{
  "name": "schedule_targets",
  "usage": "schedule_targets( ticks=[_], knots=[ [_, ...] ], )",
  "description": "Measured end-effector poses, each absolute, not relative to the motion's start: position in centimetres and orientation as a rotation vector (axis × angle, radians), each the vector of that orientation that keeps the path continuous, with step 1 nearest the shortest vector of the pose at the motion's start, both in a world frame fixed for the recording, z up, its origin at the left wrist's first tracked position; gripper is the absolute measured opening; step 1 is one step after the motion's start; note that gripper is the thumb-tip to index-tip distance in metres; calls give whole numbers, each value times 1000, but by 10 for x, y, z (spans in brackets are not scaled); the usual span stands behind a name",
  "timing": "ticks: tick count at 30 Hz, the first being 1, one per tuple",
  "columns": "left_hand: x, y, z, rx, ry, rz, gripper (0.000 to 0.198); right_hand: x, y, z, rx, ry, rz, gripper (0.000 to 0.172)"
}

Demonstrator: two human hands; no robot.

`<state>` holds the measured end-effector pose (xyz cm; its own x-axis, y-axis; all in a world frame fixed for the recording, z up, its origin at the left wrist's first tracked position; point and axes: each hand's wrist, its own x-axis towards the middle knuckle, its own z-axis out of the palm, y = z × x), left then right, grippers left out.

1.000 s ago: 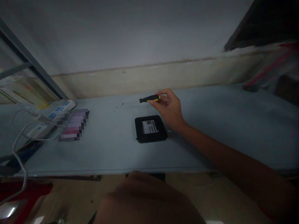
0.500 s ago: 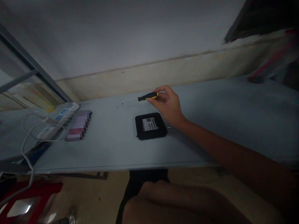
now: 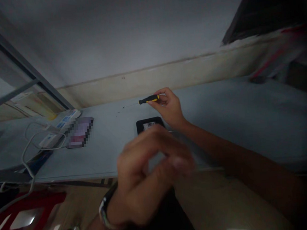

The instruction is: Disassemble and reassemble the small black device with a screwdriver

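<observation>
My right hand (image 3: 169, 108) is closed round the black and yellow handle of a screwdriver (image 3: 148, 99). Its thin shaft points left over the table, the tip close to a few tiny dark bits (image 3: 118, 112) that could be screws. Close to the camera, my left hand (image 3: 147, 172) is curled, thumb and fingertips brought together and blurred; whether anything is between them cannot be seen. A band circles its wrist. Behind this hand lies a flat black box with rounded corners and a white label (image 3: 149, 124), its lower part hidden.
On the pale table (image 3: 105, 150), a phone with a blurred-out screen (image 3: 79, 132) lies left, beside a white power strip (image 3: 60, 129) with a looping white cable (image 3: 26, 153). A wall rises behind. A red plastic stool (image 3: 41, 212) stands below left.
My left hand has risen from the bottom edge and now covers part of the black box. My right hand keeps hold of the screwdriver in nearly the same place. The view has shifted slightly.
</observation>
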<state>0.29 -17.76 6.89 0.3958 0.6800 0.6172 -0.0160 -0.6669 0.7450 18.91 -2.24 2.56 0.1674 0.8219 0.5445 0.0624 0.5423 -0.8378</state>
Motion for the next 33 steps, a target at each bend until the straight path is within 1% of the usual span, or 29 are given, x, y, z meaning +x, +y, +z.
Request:
schedule_targets(
  ticks=[1, 3, 5, 6, 8, 12, 17, 18, 21, 23, 28, 33],
  knots=[
    [8, -167, 83, 1852, 551, 1437, 27, 190, -21, 25, -867, -1302, 649, 42],
    [11, -135, 101, 1807, 549, 1495, 38, 191, -18, 23, -868, -1296, 645, 41],
    [4, -92, 102, 1807, 701, 1514, 52, 194, -14, 22, -870, -1289, 636, 39],
    [-3, -68, 97, 1799, 788, 1530, 56, 196, -12, 21, -871, -1281, 631, 38],
    [-21, -21, 80, 1796, 918, 1525, 55, 199, -8, 20, -873, -1252, 629, 37],
    [-47, 39, 51, 1740, 1092, 1470, 35, 205, -2, 17, -883, -1208, 627, 38],
    [-53, 49, 26, 1746, 1131, 1381, 9, 209, 1, 17, -909, -1195, 622, 40],
    [-53, 47, 21, 1775, 1135, 1356, 10, 209, 0, 17, -912, -1196, 618, 40],
    [-53, 45, 10, 1871, 1114, 1304, 24, 210, 0, 17, -915, -1219, 609, 39],
    [-52, 45, 5, 1904, 1065, 1294, 30, 211, -1, 18, -915, -1235, 606, 39],
    [-47, 49, -2, 1862, 933, 1327, 24, 211, -1, 18, -902, -1233, 623, 41],
    [-43, 52, -6, 1795, 898, 1391, 27, 211, -1, 18, -899, -1230, 638, 44]
  ],
)
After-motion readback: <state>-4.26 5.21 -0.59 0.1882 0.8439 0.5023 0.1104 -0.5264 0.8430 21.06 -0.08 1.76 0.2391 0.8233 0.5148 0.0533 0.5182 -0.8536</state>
